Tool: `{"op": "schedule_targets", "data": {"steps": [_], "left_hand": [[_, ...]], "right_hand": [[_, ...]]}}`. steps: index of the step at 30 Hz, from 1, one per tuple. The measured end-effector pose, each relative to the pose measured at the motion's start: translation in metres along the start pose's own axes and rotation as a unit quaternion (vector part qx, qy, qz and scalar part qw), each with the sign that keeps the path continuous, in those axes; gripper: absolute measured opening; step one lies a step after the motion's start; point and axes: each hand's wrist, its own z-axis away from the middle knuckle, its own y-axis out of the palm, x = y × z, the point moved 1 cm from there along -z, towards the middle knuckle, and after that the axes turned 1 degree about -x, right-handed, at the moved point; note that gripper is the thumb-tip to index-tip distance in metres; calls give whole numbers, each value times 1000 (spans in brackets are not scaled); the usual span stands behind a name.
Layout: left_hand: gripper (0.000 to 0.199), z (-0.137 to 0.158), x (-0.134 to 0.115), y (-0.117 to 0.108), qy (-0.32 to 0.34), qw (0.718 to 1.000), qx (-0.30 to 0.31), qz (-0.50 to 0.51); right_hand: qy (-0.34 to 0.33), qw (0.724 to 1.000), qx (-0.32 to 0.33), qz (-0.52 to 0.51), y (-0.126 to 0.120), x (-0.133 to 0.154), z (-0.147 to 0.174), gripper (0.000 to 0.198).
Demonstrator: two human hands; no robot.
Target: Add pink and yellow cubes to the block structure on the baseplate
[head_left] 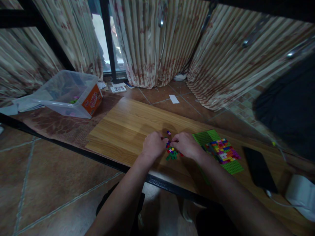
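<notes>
Near the centre of the frame: small toy bricks (172,152), loosely heaped on a wooden tabletop (115,127). At the heap's upper edge, left hand (154,144) and right hand (185,144), fingers curled inward, tips near each other; whether a brick is grasped by either cannot be told. Handling, as judged: pieces are best pinched singly by the fingertips, lightly, with wrists kept off the heap so that nothing is scattered. Appearance: green predominant at the bottom; red, yellow, pink and blue mixed above. One purple-and-pink piece (168,132) is set apart, above the hands.
</notes>
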Motion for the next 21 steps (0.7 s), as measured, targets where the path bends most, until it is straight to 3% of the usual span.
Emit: {"op": "schedule_targets", "data": {"steps": [6,9,11,13,14,16,18,21], "left_hand": [[32,0,-5,-1,87,987,-32,-128],[34,1,-8,-2,109,983,0,-148],[34,3,-9,-1,108,986,46,-116],[31,5,-9,1,95,989,102,-49],[28,6,-8,3,86,988,129,-9],[26,8,-6,6,74,981,168,62],[25,9,-5,8,75,976,179,93],[21,9,-4,8,98,978,176,62]], "right_hand": [[-8,1000,-22,20,2,1,-2,22],[11,992,-35,-118,3,-7,0,19],[41,945,-39,-322,4,-13,3,13],[58,859,-45,-507,5,-16,8,23],[60,823,-52,-563,6,-17,10,29],[60,791,-71,-605,6,-15,14,34],[61,797,-86,-594,6,-13,16,33],[48,838,-98,-535,8,-10,17,27]]}}
